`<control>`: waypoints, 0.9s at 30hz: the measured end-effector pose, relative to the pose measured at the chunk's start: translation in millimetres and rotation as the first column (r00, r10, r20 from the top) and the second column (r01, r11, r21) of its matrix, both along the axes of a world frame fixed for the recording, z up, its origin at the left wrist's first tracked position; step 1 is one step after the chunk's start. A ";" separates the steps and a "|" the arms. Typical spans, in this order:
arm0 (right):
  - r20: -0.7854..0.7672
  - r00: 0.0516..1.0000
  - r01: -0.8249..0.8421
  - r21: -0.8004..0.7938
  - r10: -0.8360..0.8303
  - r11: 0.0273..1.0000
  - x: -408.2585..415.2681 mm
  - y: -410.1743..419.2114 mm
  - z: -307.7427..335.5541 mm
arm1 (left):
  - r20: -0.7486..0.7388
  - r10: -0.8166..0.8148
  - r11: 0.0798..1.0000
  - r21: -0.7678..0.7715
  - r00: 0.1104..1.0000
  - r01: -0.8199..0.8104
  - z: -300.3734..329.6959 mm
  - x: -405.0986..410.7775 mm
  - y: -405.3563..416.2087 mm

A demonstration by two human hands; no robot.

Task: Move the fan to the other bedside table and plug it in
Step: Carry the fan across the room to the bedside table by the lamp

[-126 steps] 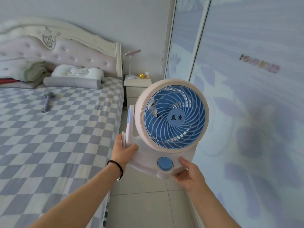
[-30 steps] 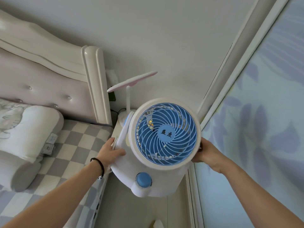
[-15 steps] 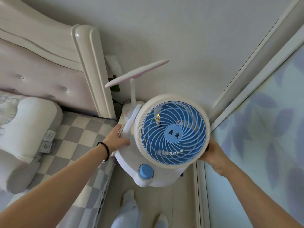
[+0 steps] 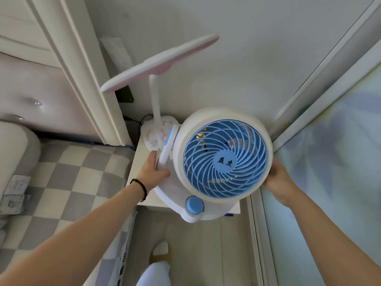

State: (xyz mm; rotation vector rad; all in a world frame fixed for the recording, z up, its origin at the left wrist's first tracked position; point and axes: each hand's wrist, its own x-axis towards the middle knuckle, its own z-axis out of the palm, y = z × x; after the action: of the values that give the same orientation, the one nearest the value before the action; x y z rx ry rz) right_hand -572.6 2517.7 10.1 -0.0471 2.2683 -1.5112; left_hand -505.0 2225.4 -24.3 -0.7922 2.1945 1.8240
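The white fan with a blue grille and a blue knob is over the white bedside table, its base at or just above the top; I cannot tell if it rests there. My left hand grips the fan's left support arm. My right hand holds the right rim of the fan's round housing. A dark wall socket sits on the wall behind the table, beside the headboard post. The fan's cord and plug are hidden.
A pink and white desk lamp stands at the table's back left, close to the fan. The bed with a checked cover lies left, the headboard post beside the table. A sliding wardrobe door closes off the right. Floor and my feet are below.
I have stepped closer and looked further down. The fan has come lower, down over the bedside table next to the lamp base. Both hands keep their hold.
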 end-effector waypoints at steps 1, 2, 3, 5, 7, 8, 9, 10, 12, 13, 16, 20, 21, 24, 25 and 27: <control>-0.015 1.000 0.006 0.002 -0.006 1.000 -4.6 0.6 -5.0 | -0.028 0.002 1.000 -0.006 1.000 -0.002 -6.8 -4.1 0.5; -0.034 0.999 0.011 0.007 -0.011 1.000 -8.9 1.4 -8.3 | -0.047 0.006 1.000 -0.006 0.999 -0.006 -12.1 -7.3 0.4; -0.055 0.998 0.015 0.003 -0.015 1.000 -12.0 1.9 -12.6 | -0.067 0.015 1.000 -0.009 0.998 -0.015 -17.6 -9.3 2.7; -0.089 0.996 0.007 -0.001 -0.007 1.000 -19.8 4.7 -18.9 | -0.104 0.029 0.999 -0.016 0.994 -0.031 -26.7 -11.9 4.8; -0.120 0.992 -0.041 0.015 0.042 0.999 -30.4 7.7 -23.8 | -0.162 0.043 0.999 0.001 0.986 -0.044 -33.5 -14.3 8.0; -0.127 0.990 -0.063 0.025 0.066 0.998 -35.2 9.1 -25.7 | -0.188 0.043 0.999 0.006 0.981 -0.043 -37.1 -14.9 9.2; -0.149 0.985 -0.082 0.028 0.085 0.996 -40.4 9.7 -27.8 | -0.228 0.045 0.999 0.007 0.973 -0.044 -42.1 -16.7 11.3; -0.170 0.981 -0.095 0.030 0.098 0.995 -46.1 10.9 -30.7 | -0.260 0.051 0.999 0.019 0.964 -0.048 -46.9 -17.9 12.2; -0.201 0.971 -0.122 0.033 0.127 0.992 -55.6 10.8 -37.2 | -0.318 0.074 0.997 0.053 0.945 -0.060 -58.6 -21.3 11.7; -0.219 0.965 -0.138 0.032 0.141 0.990 -58.9 10.7 -42.7 | -0.349 0.084 0.996 0.068 0.933 -0.064 -65.9 -22.4 12.2; -0.276 0.950 -0.140 0.032 0.143 0.990 -68.1 12.2 -57.0 | -0.414 0.096 0.995 0.054 0.905 -0.081 -85.3 -27.7 11.0; -0.352 0.925 -0.148 0.021 0.146 0.989 -71.0 11.7 -64.6 | -0.503 0.079 0.995 -0.010 0.861 -0.097 -98.6 -28.5 14.7; -0.359 0.921 -0.157 0.017 0.153 0.987 -71.3 10.8 -64.2 | -0.520 0.077 0.995 -0.017 0.851 -0.100 -99.9 -29.1 15.4; -0.383 0.909 -0.178 0.005 0.167 0.984 -69.7 10.4 -65.3 | -0.552 0.090 0.993 -0.018 0.829 -0.120 -105.3 -27.2 17.9; -0.393 0.905 -0.179 0.001 0.165 0.984 -68.6 10.5 -66.6 | -0.565 0.091 0.992 -0.024 0.820 -0.127 -105.9 -25.6 18.9; -0.391 0.905 -0.183 -0.001 0.168 0.983 -67.7 9.6 -71.2 | -0.569 0.094 0.990 -0.034 0.817 -0.137 -108.7 -23.3 18.0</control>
State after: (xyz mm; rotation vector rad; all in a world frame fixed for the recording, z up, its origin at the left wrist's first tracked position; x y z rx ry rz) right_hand -640.3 2527.3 -61.0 -0.5997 2.4523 -1.5554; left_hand -528.4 2243.3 -133.0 -0.4276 2.6213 2.2848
